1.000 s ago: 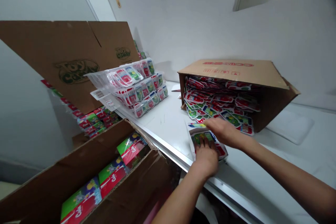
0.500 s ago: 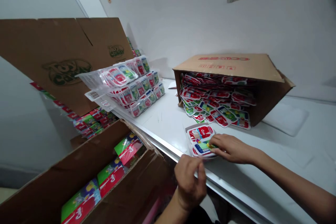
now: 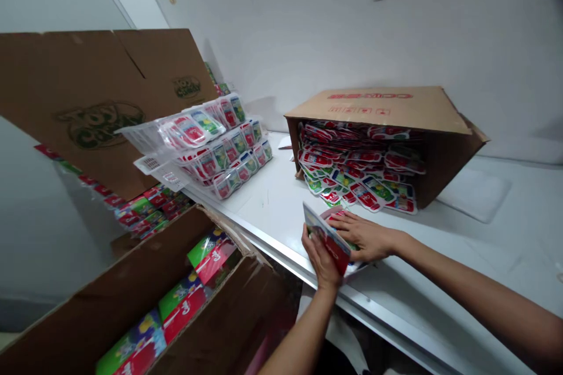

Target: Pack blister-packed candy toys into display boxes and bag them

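Note:
My left hand [image 3: 323, 263] grips a flat printed card panel [image 3: 329, 241], red below and pale blue above, tilted up at the front edge of the table. The panel looks like the lid of a small carton; whether it is joined to anything below is hidden. My right hand [image 3: 367, 237] lies with its fingers stretched over the cola candy sachets [image 3: 336, 215], pressing on them just behind the panel. Most of this little pile is covered by the hands and panel. Behind it, a tipped cardboard box [image 3: 378, 108] spills many red, green and white bottle-shaped sachets [image 3: 365, 193].
Left of the hands, an open carton [image 3: 220, 310] holds several green and red cola boxes [image 3: 182, 302]. Sachets in clear plastic strips [image 3: 224, 155] are stacked on the white table [image 3: 281, 211]. A large brown flap [image 3: 101, 94] rises behind, with more boxes [image 3: 153, 208].
My left hand has risen from below the table edge and now holds the upright panel. My right hand has flattened from a pinch onto the sachets. The view has shifted slightly.

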`<state>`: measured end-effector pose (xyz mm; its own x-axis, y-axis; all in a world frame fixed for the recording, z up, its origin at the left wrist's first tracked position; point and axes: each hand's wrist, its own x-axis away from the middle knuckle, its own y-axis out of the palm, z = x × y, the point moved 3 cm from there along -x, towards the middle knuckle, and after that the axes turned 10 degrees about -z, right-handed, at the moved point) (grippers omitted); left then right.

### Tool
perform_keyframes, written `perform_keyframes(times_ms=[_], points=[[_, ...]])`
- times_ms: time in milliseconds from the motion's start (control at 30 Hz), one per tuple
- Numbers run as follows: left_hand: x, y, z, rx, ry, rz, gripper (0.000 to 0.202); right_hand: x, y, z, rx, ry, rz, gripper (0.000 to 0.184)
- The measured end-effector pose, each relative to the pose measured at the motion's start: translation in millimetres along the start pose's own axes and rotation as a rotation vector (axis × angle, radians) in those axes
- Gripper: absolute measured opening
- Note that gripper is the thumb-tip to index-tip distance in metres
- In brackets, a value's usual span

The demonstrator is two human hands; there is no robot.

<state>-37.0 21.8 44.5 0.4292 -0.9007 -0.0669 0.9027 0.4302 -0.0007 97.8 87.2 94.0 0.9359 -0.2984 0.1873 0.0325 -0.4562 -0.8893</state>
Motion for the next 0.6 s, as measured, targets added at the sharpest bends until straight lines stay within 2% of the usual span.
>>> perform_keyframes(times_ms=[67,133,167,233,300,367,400,467,533,600], points=[[30,2.1,-2,-0.003,-0.036,0.033,0.064,12,-7,-1,-0.016,-0.044,-0.016,0.073],[60,-0.4,-3,0.015,-0.055,-0.027,0.062,29,-11,-2,-0.049,-0.035,0.026,0.072],[73,-3.5,-4,0.036,-0.055,-0.073,0.06,40,-11,-2,-0.074,-0.003,0.085,0.071],[91,-14.7,-5,0.06,-0.072,-0.1,0.058,65,-9,1,-0.146,0.139,0.297,0.065],[89,-28.4,-1,0.038,-0.084,-0.074,0.054,92,0,8,-0.268,0.391,0.564,0.058],[67,-37.2,13,-0.035,-0.067,-0.073,0.047,115,18,15,-0.428,0.648,0.753,0.054],[50,-37.5,24,-0.088,-0.025,-0.101,0.04,121,29,16,-0.513,0.733,0.8,0.054],[14,-25.2,51,-0.214,0.133,-0.301,0.028,124,49,17,-0.659,0.773,0.825,0.055],[-14,0.2,77,-0.345,0.34,-0.614,0.023,118,62,14,-0.753,0.705,0.827,0.055],[-26,29.6,91,-0.552,0.507,-0.944,0.024,110,68,12,-0.812,0.634,0.84,0.055]])
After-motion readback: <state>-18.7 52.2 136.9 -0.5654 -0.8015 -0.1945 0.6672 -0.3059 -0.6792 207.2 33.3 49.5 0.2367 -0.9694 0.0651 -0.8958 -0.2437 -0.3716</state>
